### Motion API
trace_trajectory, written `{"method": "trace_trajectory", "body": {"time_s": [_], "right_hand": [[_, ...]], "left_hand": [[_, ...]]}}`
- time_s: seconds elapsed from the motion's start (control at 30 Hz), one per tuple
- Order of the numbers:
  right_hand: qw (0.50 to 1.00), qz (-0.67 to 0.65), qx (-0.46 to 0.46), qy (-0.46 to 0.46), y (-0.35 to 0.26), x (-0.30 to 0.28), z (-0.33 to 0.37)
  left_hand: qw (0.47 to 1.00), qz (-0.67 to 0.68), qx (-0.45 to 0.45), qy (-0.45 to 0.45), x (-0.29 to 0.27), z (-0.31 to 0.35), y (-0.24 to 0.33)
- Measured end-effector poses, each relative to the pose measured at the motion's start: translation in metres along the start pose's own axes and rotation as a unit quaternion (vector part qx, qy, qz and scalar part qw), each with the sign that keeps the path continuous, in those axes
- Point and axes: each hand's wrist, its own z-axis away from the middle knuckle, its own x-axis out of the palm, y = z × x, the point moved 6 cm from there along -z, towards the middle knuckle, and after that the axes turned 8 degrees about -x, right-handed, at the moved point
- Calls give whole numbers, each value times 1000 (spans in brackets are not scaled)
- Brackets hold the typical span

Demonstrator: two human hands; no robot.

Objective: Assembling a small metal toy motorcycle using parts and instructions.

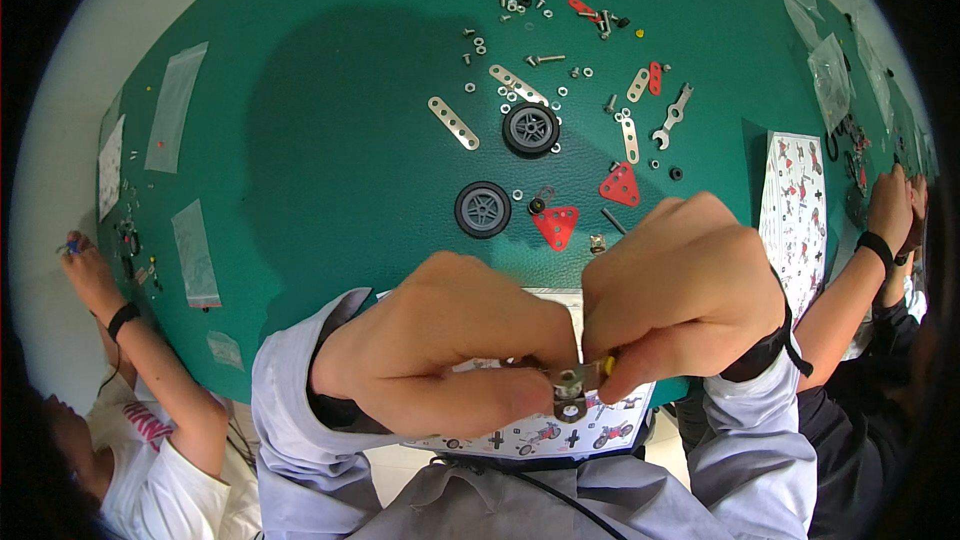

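Near the table's front edge my two hands meet over a small metal bracket (571, 406) with holes and a bolt or nut in it. My left hand (440, 345) pinches its left side between thumb and forefinger. Closed as well, my right hand (690, 290) grips a small yellow part (608, 365) at the bracket's right side; whether it is a cap or a nut I cannot tell. My fingers hide part of the assembly. Under them lies a printed instruction sheet (535, 437) with model pictures. Just beyond are a red triangular plate (556, 228) and a black-tyred wheel (483, 209).
Farther out on the green table (370, 230) lie another wheel (530, 128), perforated metal strips (453, 123), a second red triangle (620, 184), a spanner (674, 117) and several loose screws and nuts. Plastic bags (195, 253) lie left. Co-workers' arms (165, 370) reach in at both sides.
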Motion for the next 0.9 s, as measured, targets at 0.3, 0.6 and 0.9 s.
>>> {"method": "trace_trajectory", "body": {"time_s": [0.3,0.6,0.9], "right_hand": [[976,218,-19,-18,-3,5,-3],[940,309,-143,-23,-18,13,0],[942,307,-136,2,-26,14,-3]], "left_hand": [[984,-54,35,168,-1,8,0],[966,-131,157,160,11,9,12],[961,-134,171,173,24,4,8]]}}
